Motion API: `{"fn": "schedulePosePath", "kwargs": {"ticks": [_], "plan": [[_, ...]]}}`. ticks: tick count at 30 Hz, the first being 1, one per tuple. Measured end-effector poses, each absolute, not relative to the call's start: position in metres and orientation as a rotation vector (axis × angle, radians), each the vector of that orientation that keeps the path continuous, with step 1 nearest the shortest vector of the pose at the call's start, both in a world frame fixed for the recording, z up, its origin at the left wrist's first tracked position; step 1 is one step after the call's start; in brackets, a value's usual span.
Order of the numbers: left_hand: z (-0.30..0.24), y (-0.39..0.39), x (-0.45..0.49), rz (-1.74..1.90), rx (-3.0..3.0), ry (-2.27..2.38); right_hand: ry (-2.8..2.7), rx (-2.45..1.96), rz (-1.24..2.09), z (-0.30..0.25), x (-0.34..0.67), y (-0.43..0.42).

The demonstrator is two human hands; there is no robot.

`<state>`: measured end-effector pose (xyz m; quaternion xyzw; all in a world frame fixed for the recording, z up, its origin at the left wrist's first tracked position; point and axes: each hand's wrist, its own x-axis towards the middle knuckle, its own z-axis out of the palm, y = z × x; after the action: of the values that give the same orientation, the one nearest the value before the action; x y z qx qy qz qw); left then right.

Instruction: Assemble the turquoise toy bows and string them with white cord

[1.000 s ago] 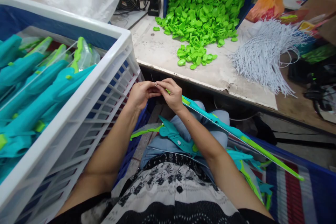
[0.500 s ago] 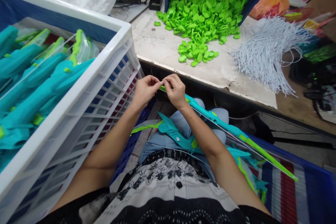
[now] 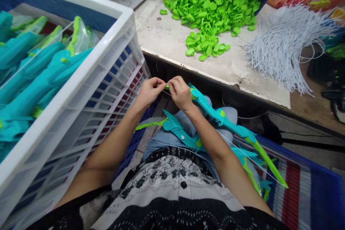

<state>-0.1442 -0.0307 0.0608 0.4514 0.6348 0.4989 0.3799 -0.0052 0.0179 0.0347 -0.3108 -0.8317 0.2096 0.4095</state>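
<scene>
A teal and green toy bow [image 3: 229, 122] slants from my hands down to the right over my lap. My right hand [image 3: 180, 92] is closed round its upper green tip. My left hand [image 3: 149, 91] is pinched right beside it, fingertips meeting the right hand's, on the thin white string [image 3: 242, 152] that runs along the bow. A second teal bow [image 3: 179, 134] lies across my knees under my forearms.
A white crate [image 3: 88, 75] at my left holds several teal bows. On the worn table ahead lie a heap of green plastic pieces [image 3: 212, 3] and a bundle of white strings [image 3: 283, 50]. A blue bin with striped lining [image 3: 307, 187] sits at my right.
The bow has swung: its lower green end has come closer and lower, and the bow now shows its curved face. My hands stayed together at its tip, shifting slightly.
</scene>
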Motion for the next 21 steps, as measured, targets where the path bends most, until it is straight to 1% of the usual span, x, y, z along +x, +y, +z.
{"fn": "schedulePosePath", "kwargs": {"ticks": [9,11,13,14,15,17,19,21], "plan": [[0.047,-0.039,-0.144,1.294,1.058,1.593,-2.106,-0.922,0.520,0.016,-0.011,0.022],[0.042,-0.056,-0.147,1.359,1.048,1.604,-2.121,-0.887,0.555,0.016,-0.010,0.018],[0.034,-0.086,-0.150,1.417,1.040,1.731,-2.123,-0.835,0.580,0.017,-0.007,0.011],[0.029,-0.106,-0.151,1.386,1.056,1.813,-2.124,-0.809,0.588,0.017,-0.006,0.006],[0.022,-0.126,-0.151,1.295,1.100,1.871,-2.133,-0.776,0.599,0.018,-0.007,0.000],[0.008,-0.168,-0.147,0.974,1.266,1.864,-2.218,-0.659,0.632,0.015,-0.011,-0.016],[-0.007,-0.202,-0.139,0.647,1.467,1.788,-2.394,-0.504,0.668,0.009,-0.020,-0.034],[-0.018,-0.223,-0.127,0.409,1.649,1.799,-2.601,-0.407,0.654,0.000,-0.031,-0.051]]}}
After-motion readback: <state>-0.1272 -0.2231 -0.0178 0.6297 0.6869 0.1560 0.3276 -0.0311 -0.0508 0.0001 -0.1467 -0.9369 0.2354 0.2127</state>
